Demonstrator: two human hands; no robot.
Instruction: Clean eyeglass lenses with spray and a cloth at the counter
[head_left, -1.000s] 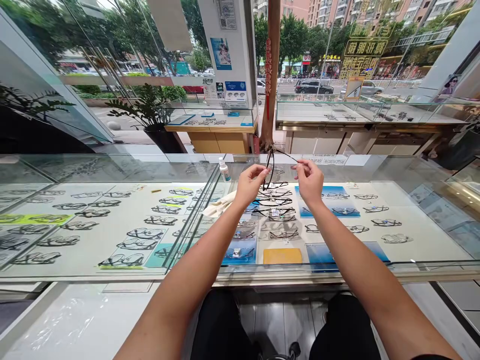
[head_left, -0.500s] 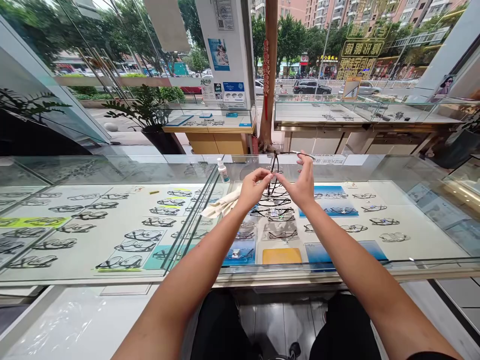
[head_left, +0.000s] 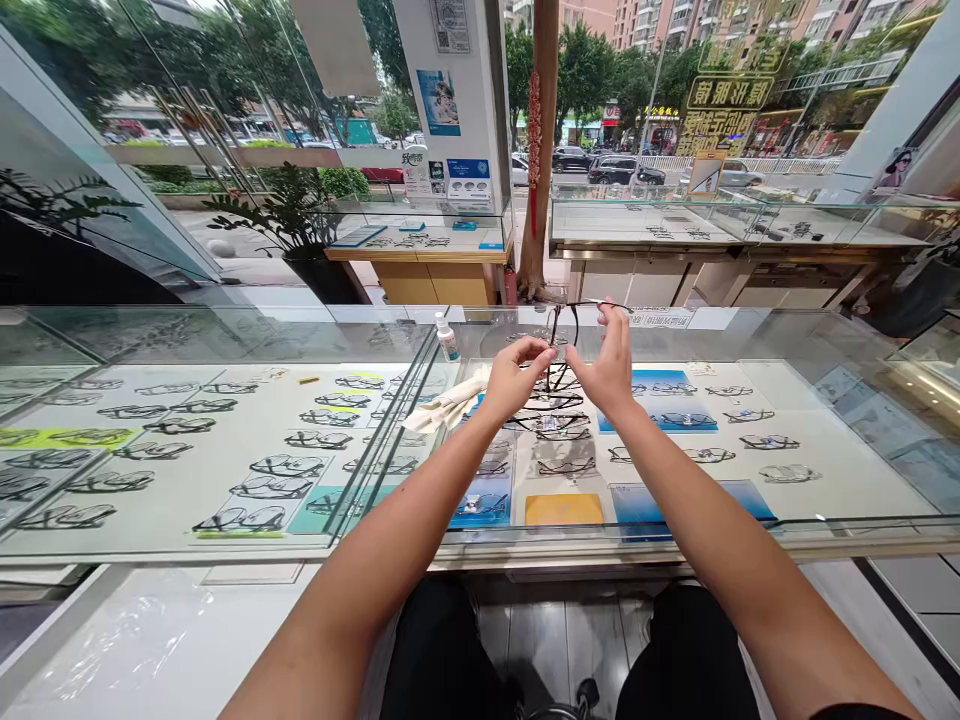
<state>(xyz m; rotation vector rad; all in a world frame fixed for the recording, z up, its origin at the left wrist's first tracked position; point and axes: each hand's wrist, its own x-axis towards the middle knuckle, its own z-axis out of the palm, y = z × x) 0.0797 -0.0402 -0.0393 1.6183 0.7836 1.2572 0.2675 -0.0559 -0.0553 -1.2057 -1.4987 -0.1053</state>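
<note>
A thin black pair of glasses (head_left: pixel 564 322) is held up over the glass display counter (head_left: pixel 675 535). My left hand (head_left: pixel 516 376) pinches the lower part of the frame. My right hand (head_left: pixel 607 362) grips the frame from the right, its fingers reaching up to the top edge. Both hands hover above rows of eyeglass frames laid out under the glass. A crumpled white cloth (head_left: pixel 448 404) lies on the counter just left of my left hand, and a small white spray bottle (head_left: pixel 447 338) stands behind it.
Many eyeglass frames (head_left: pixel 289 466) lie on trays inside the case, left and right. A yellow card (head_left: pixel 564 509) sits under the glass near the front edge. Other display counters (head_left: pixel 675 235) and a potted plant (head_left: pixel 300 225) stand behind. My dark-trousered legs are below the counter.
My right hand moved left from the outstretched temple arm to the frame itself, close to my left hand. The glasses turned so the lenses face more toward me.
</note>
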